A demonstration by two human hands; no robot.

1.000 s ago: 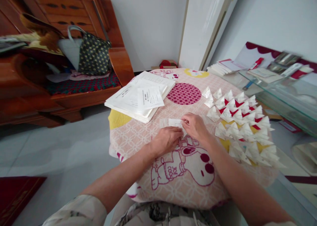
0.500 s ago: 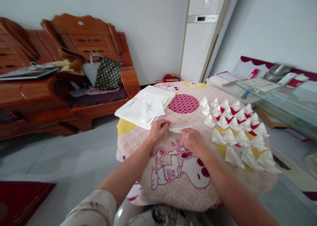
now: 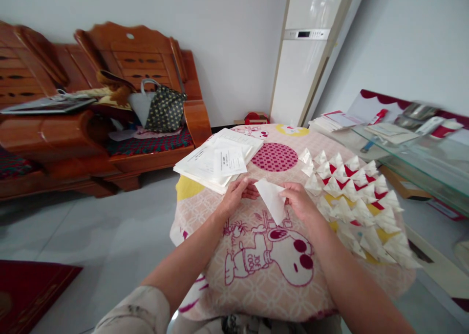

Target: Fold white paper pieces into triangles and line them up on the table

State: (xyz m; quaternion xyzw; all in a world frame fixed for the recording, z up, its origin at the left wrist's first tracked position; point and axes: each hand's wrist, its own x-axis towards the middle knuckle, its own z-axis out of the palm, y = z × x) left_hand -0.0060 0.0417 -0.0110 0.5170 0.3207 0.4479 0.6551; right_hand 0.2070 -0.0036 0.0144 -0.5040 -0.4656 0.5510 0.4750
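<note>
My right hand (image 3: 297,198) pinches a folded piece of white paper (image 3: 271,199) by its right edge, raised over the tablecloth. The paper is roughly triangular, with one point hanging down. My left hand (image 3: 239,193) is just left of the paper, thumb up and fingers stretched out, holding nothing. Whether its fingertips touch the paper's left corner, I cannot tell. Beyond my left hand lies a stack of printed white sheets (image 3: 203,164). Rows of folded paper triangles (image 3: 342,204) stand to the right, close to my right forearm.
A patterned cloth (image 3: 252,285) covers the round table. On the right a glass shelf (image 3: 406,160) holds a cup and papers. At the left stands a carved wooden bench (image 3: 142,151) with a dotted bag (image 3: 166,109). A red folder (image 3: 34,290) shows at lower left.
The paper, flat on the table under both hands before, is now lifted and tilted in my right hand. My left hand has come off it and opened. The view has shifted slightly.
</note>
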